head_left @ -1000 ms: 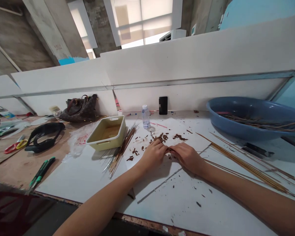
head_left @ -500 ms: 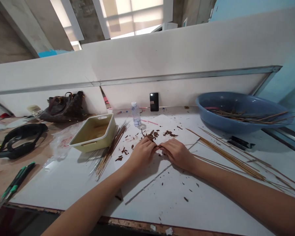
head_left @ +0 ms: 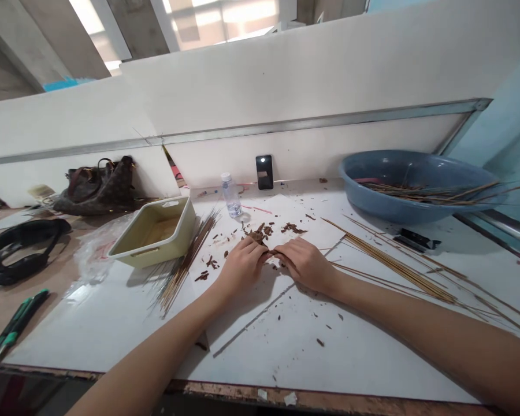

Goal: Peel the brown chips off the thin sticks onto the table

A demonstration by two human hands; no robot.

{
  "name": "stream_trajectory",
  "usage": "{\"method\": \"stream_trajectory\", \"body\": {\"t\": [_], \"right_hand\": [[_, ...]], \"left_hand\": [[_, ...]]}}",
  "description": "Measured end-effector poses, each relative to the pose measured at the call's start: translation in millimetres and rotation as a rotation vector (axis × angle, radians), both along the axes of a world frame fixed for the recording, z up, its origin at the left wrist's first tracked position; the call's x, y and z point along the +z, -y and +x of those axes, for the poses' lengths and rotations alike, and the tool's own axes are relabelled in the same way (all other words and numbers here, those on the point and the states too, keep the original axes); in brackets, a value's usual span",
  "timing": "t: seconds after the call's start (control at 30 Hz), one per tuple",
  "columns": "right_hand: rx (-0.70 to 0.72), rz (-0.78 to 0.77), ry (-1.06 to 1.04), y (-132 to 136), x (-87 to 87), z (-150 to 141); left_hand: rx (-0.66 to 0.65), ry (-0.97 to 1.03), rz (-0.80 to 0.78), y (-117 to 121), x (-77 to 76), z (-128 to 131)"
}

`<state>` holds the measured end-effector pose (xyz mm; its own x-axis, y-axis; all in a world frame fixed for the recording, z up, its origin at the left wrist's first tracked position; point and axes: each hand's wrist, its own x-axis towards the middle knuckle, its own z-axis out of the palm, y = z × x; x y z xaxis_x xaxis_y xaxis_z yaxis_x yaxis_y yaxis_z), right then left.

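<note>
My left hand (head_left: 242,263) and my right hand (head_left: 307,263) meet low over the white tabletop (head_left: 260,355). Pinched between the fingertips of both is a small dark brown piece (head_left: 269,253), mostly covered by the fingers; its exact kind I cannot make out. Just beyond the left fingers lies a crumbly brown heap (head_left: 257,234), with more brown bits (head_left: 293,228) to its right. To the left rests a bundle of thin brown sticks (head_left: 189,254). Long thin tan sticks (head_left: 390,260) lie beside my right forearm.
A pale yellow-green basin (head_left: 151,254) stands left, a clear bottle (head_left: 231,196) behind the heap. A phone (head_left: 264,172) leans on the white partition. At right, a blue tub (head_left: 385,199) holds sticks. A handbag (head_left: 97,185), black headgear (head_left: 26,260) and green-black tools (head_left: 17,326) sit left.
The whole view has shifted slightly, so things appear a little further left and higher. Both hands keep their pinch on the dark piece, with hardly any movement.
</note>
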<state>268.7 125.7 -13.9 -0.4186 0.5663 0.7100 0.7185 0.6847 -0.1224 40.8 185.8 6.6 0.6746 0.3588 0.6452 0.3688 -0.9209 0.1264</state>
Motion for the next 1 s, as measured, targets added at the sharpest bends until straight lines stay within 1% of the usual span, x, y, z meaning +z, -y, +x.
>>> {"method": "stream_trajectory", "body": {"t": [0.23,0.4,0.57,0.77,0.9,1.0], "right_hand": [[0.007,-0.015,-0.021,-2,-2.1,0],[-0.010,0.004,-0.036,-1,-2.4,1],[0.004,0.007,-0.058,-3,-3.9,-1],[0.031,-0.046,-0.088,-3,-3.2,-1],[0.077,-0.079,-0.090,1,0.6,-1],[0.101,-0.100,-0.086,1,0.6,0]], "left_hand": [[0.008,0.005,-0.035,1,1.4,-1],[0.032,-0.024,-0.034,-4,0.6,-5],[0.000,-0.057,-0.021,-9,-1.2,-8],[-0.020,-0.042,-0.024,-7,-0.6,-6],[-0.031,-0.017,-0.035,-4,0.4,-5],[-0.038,-0.035,-0.045,-3,1.1,-5]]}}
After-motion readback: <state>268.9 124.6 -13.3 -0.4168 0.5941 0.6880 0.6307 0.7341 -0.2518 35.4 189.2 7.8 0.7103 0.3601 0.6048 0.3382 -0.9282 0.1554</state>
